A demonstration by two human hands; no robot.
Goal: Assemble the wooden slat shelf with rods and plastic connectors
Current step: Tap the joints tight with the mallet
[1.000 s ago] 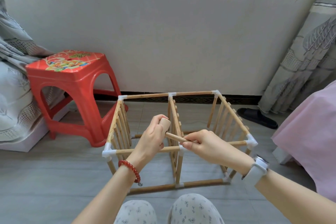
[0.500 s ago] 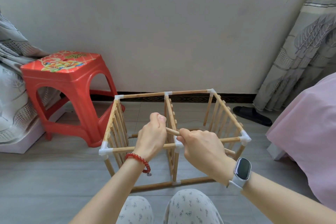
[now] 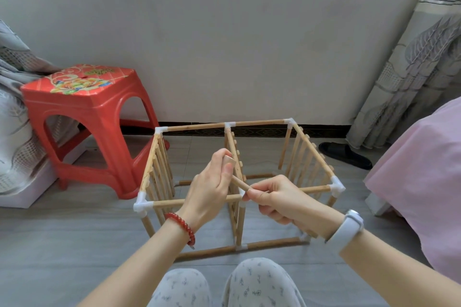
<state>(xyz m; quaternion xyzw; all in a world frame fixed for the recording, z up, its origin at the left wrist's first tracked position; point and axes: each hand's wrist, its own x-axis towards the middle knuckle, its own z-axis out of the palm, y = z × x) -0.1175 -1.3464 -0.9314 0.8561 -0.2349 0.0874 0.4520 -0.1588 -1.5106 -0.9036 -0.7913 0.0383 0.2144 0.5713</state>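
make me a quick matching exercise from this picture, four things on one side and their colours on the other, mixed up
Things:
1. stool
2. corner connector on the shelf frame
3. slipper by the curtain
4. bedcover at the right edge

Colours:
A. black
B. pink
C. red
D. white

Pairs: 1-C, 2-D, 3-A, 4-B
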